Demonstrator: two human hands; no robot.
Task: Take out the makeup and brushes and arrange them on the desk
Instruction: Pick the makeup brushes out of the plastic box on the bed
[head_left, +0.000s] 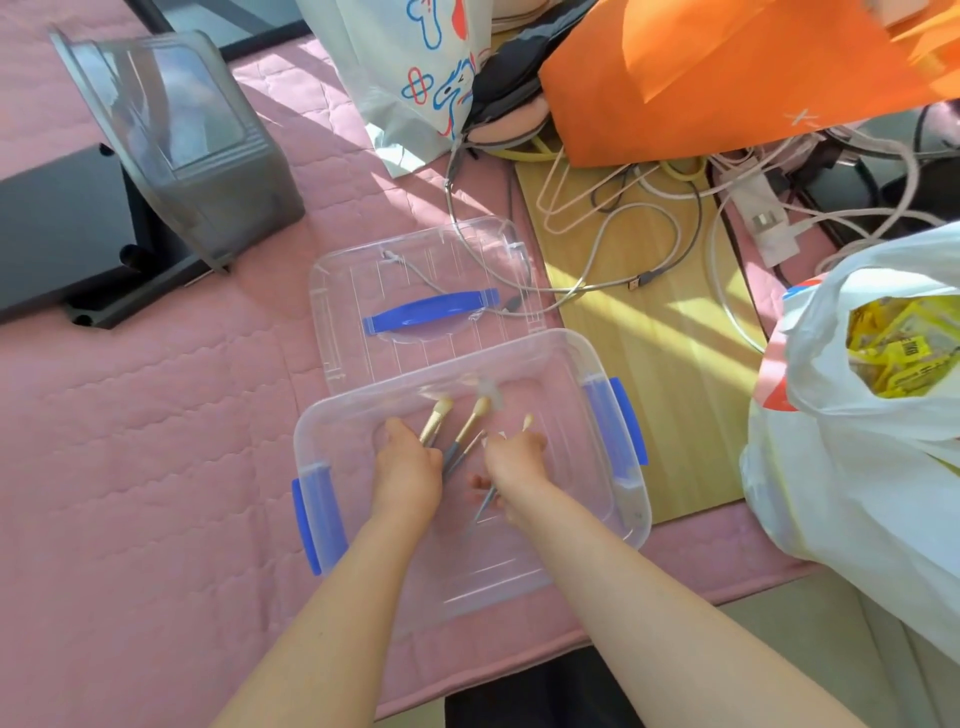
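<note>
Several slim makeup brushes (470, 423) with pale tan bristles, gold ferrules and dark grey handles lie fanned inside the clear plastic box (571, 467), bristles pointing away from the person, some gripped by the left hand (405, 467) and right hand (514, 467).

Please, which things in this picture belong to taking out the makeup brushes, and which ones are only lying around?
For the job: clear box, its lid, makeup brushes, left hand and right hand, both gripping brushes inside the box.
Just lying about: grey container, patterned bag, orange bag, cables, white plastic bag.
</note>
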